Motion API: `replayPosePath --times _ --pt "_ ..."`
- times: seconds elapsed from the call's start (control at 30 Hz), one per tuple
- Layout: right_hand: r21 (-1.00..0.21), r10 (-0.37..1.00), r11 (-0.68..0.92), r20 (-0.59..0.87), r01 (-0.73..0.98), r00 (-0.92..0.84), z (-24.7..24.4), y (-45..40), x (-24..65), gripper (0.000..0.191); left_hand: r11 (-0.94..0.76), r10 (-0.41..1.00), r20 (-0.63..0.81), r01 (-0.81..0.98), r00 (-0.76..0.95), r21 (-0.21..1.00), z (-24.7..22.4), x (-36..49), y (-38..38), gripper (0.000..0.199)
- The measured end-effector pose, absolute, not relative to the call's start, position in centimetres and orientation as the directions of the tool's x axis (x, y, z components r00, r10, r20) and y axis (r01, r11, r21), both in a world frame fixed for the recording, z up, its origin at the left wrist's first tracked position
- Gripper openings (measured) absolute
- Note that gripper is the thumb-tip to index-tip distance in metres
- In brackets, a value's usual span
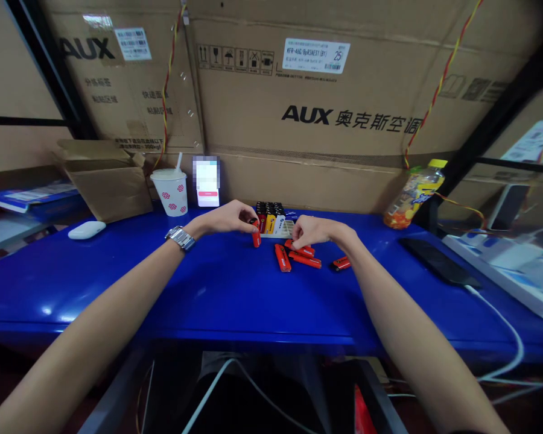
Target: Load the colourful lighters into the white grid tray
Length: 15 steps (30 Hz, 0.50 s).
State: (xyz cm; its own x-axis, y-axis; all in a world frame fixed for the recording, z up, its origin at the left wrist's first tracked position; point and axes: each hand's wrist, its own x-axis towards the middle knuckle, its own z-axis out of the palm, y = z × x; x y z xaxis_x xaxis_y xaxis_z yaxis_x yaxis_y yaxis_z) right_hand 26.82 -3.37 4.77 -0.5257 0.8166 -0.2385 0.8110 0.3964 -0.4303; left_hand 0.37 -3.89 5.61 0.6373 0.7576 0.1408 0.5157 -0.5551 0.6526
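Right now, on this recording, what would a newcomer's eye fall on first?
The left hand holds a red disposable lighter at the middle of the deep blue table. The right hand sits beside a white tray of upright lighters, with loose red lighters just below it. A large AUX carton fills the background.

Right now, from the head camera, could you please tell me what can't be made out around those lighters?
All in the head view:
- Top of the red lighter: hidden by the left hand.
- White tray: partly hidden by the right hand.
- Packed lighters: labels too small to read.
- Upright device: pixelated, unidentifiable.
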Motion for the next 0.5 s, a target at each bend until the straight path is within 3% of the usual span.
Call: replayPosePath --times 0.13,0.27,0.37,0.5 --pt "-0.647 0.826 0.418 -0.021 0.637 -0.563 4.8 -3.4 27.1 0.016 -0.500 0.777 0.191 0.404 0.599 0.766 5.5 0.4 -3.9 0.027" --pt "-0.912 0.884 0.336 0.220 0.234 -0.412 4.8 -3.6 26.5 0.022 -0.389 0.823 0.207 0.258 0.529 0.884 5.8 0.7 -4.4 0.025" --pt "-0.948 0.920 0.309 0.317 -0.071 -0.231 4.6 -3.6 25.6 0.027 -0.330 0.857 0.226 0.156 0.463 0.931 5.8 1.0 -4.4 0.022" --pt "-0.946 0.954 0.256 0.280 -0.197 -0.106 4.5 -3.3 24.9 0.034 -0.222 0.900 0.229 -0.063 0.370 0.973 5.4 1.4 -3.9 0.026"
